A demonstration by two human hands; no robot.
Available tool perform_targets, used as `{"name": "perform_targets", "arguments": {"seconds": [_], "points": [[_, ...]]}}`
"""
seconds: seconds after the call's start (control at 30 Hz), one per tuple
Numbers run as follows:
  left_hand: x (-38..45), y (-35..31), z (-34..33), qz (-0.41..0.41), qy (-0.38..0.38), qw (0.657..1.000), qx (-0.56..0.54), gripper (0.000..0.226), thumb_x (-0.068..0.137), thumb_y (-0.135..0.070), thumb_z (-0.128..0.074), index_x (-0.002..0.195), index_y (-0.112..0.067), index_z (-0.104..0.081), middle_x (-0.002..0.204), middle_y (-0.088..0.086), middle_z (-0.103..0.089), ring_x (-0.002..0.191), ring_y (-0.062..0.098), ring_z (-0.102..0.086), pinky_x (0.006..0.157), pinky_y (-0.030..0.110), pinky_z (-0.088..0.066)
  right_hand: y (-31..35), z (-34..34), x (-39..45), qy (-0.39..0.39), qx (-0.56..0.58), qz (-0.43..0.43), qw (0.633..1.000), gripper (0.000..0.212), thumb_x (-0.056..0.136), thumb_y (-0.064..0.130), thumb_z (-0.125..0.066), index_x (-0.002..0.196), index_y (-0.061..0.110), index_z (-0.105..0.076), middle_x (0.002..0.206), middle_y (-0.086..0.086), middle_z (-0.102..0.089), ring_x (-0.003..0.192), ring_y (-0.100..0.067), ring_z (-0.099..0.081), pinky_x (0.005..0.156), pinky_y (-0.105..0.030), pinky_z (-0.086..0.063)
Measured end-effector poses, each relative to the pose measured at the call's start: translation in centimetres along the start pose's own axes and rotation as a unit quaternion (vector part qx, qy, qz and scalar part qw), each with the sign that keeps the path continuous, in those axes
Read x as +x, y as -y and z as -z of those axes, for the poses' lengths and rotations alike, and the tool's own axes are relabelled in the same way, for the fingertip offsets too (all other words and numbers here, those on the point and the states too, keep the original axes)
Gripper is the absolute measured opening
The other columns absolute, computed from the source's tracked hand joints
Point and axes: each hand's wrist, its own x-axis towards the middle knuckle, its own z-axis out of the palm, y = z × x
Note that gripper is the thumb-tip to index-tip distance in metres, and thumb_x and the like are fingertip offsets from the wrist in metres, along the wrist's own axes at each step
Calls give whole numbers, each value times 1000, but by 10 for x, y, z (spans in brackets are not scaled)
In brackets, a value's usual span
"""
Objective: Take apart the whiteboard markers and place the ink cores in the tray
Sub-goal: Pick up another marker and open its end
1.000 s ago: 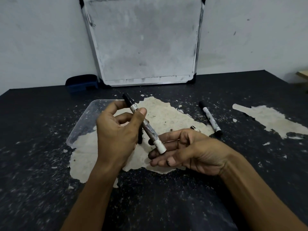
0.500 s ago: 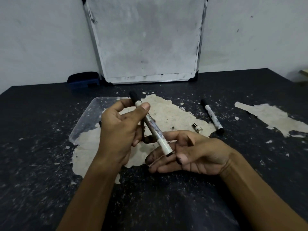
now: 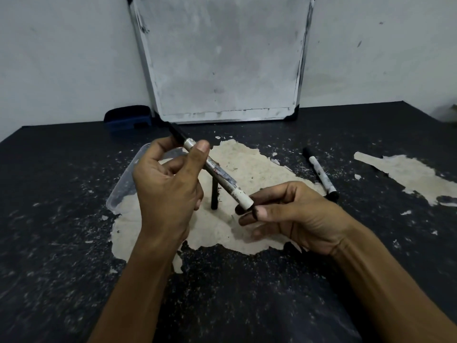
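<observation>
the left hand (image 3: 165,194) holds a whiteboard marker (image 3: 220,175) in the middle of the frame, thumb pressed on the upper part of the barrel and fingers curled behind it. the long axis of the marker runs diagonally, from its black cap at the upper left, near the thumb, down to its white end at the lower right. this white end is just at the fingertips of the right hand (image 3: 296,214), which comes from the right side of the frame; thumb and index finger seem to pinch something small and dark at that end, perhaps the back plug or the start of the ink core, but it is too small to tell. so the right hand is the nearer one to the end that must open, and i judge that a pull along the axis, toward the lower right, is needed.

the clear tray (image 3: 123,184) lies left of centre, mostly behind the left hand. a black stick (image 3: 214,194), perhaps an ink core, lies between the hands, near or in the tray; i cannot tell which. a second marker (image 3: 320,173) lies on the table (image 3: 74,280) at the right, well apart.

the print on both barrels is worn and not readable.
</observation>
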Motion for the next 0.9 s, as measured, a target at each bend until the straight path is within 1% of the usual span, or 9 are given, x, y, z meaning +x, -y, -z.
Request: {"name": "perform_targets", "arguments": {"seconds": [0.1,0.13,0.23,0.4,0.47,0.67,0.73,0.87,0.9], "points": [[0,0,1,-13,-11,1000,-14,14,89,-13,-71,95,-10,-59,61,11,-59,27,8,-30,31,16,-27,-2,-1,2,-44,-17,42,998,44,56,6,-88,95,-8,-74,89,-23,-75,78,-28,-74,68,-36,-62],[1,0,1,-20,-13,1000,-16,15,89,-13,-72,96,-10,-59,61,11,-59,26,8,-30,31,16,-27,-2,-1,2,-55,-23,53,997,43,55,8,-87,94,-7,-75,87,-22,-76,76,-27,-74,68,-35,-62],[1,0,2,-42,-24,999,-16,19,89,-14,-73,98,-8,-57,56,-1,-63,26,8,-32,31,16,-28,-3,-2,4,-70,-24,83,994,38,58,8,-88,92,-3,-76,88,-20,-76,78,-26,-74,69,-34,-62],[2,-1,2,-61,-43,997,-12,29,88,-18,-74,105,-3,-55,58,0,-69,24,7,-34,31,15,-31,-4,-5,5,-97,-49,115,987,35,59,17,-85,90,2,-78,92,-20,-76,82,-27,-73,71,-35,-62],[1,-1,2,-66,-51,997,-7,34,87,-19,-75,109,-2,-55,58,-1,-69,25,7,-35,31,16,-32,-5,-7,5,-109,-60,123,985,33,61,16,-83,90,2,-78,92,-21,-76,82,-27,-73,71,-36,-62],[1,-2,2,-77,-64,995,4,35,87,-19,-76,109,-4,-54,60,0,-70,25,8,-36,30,17,-31,-6,-11,5,-128,-99,121,979,29,68,14,-78,93,-2,-76,94,-20,-76,83,-27,-73,70,-34,-62],[1,-2,2,-78,-63,995,6,31,87,-19,-75,107,-7,-54,60,-1,-70,26,9,-35,30,17,-29,-6,-11,4,-132,-112,123,977,28,71,14,-77,93,-2,-76,94,-19,-76,84,-26,-73,71,-34,-61],[5,-4,6,-82,-77,994,10,21,88,-21,-75,98,-16,-57,52,-3,-65,25,10,-35,30,17,-29,-5,-13,5,-133,-107,134,976,8,79,1,-73,85,3,-77,90,-22,-76,81,-30,-73,70,-36,-61],[6,-5,9,-83,-87,993,10,21,88,-22,-75,97,-16,-57,51,-4,-64,25,10,-36,30,18,-31,-5,-14,5,-133,-93,137,977,8,78,-2,-73,82,4,-76,88,-24,-75,79,-31,-73,69,-36,-61]]}}
